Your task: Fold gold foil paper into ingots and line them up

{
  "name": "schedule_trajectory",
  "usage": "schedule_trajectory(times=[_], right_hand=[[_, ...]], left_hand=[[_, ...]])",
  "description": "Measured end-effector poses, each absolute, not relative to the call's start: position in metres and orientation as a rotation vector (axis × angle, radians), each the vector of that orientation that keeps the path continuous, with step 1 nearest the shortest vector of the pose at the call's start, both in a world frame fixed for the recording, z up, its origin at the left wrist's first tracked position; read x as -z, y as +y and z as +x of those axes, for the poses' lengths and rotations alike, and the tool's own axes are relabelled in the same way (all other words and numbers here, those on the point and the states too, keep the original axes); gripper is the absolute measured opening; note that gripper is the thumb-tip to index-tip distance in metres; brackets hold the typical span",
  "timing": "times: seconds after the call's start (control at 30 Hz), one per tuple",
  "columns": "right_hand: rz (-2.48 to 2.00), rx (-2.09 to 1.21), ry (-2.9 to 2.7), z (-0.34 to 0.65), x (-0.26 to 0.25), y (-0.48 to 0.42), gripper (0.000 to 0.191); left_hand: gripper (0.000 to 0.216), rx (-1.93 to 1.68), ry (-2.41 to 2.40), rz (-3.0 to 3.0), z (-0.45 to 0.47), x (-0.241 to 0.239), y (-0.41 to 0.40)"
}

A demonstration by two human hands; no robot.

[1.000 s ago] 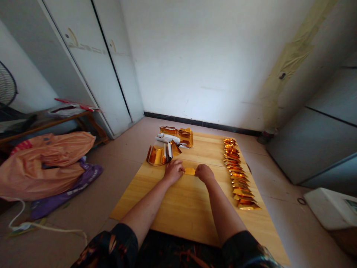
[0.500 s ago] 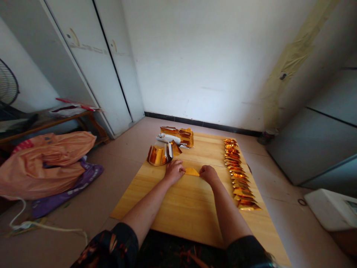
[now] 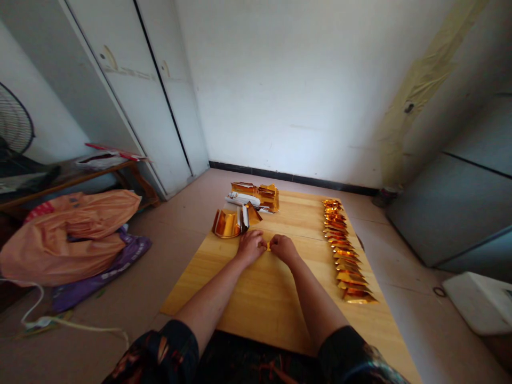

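My left hand (image 3: 252, 247) and my right hand (image 3: 283, 249) are close together over the middle of the wooden board (image 3: 272, 304). Between their fingertips shows a small bit of gold foil paper (image 3: 269, 246), mostly covered by the fingers of both hands. Just beyond my left hand lie curved gold foil sheets (image 3: 228, 223) with white edges. To the right, a long row of folded gold foil pieces (image 3: 347, 250) overlaps along the board's edge.
Bundled gold sheets (image 3: 269, 197) and a white roll-like bundle (image 3: 243, 199) sit at the board's far left corner. On the floor at left are an orange bag (image 3: 68, 234), a purple bag (image 3: 102, 272) and a cable (image 3: 76, 326). A white box (image 3: 480, 301) stands at right.
My right hand has moved left, close up to my left hand. The gold foil paper between them, wider before, is now mostly hidden by the fingers.
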State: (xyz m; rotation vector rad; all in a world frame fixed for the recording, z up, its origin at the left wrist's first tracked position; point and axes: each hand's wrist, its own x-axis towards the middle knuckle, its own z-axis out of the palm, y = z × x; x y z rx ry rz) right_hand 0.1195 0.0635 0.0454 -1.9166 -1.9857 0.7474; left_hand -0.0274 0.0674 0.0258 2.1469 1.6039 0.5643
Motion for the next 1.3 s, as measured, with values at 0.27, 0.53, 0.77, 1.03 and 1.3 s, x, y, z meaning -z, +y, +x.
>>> schedule_trajectory(times=[0.27,0.53,0.77,1.03,1.3], right_hand=[[-2.036,-0.742,-2.030,0.118,-0.042,0.071,0.013],[-2.198,-0.645,-2.076,0.103,-0.054,0.067,0.052],[-2.240,-0.625,-2.073,0.099,-0.053,0.069,0.059],[-2.230,-0.708,-2.009,0.103,-0.051,0.072,0.039],[-2.112,-0.751,-1.996,0.123,-0.044,0.074,0.012]], left_hand=[[0.025,-0.578,1.503,2.156,-0.040,-0.018,0.073],[0.027,-0.586,1.493,2.144,-0.042,-0.010,0.079],[0.026,-0.574,1.501,2.149,-0.041,-0.009,0.080],[0.023,-0.569,1.522,2.132,-0.040,-0.010,0.081],[0.025,-0.527,1.545,2.167,-0.035,-0.021,0.076]])
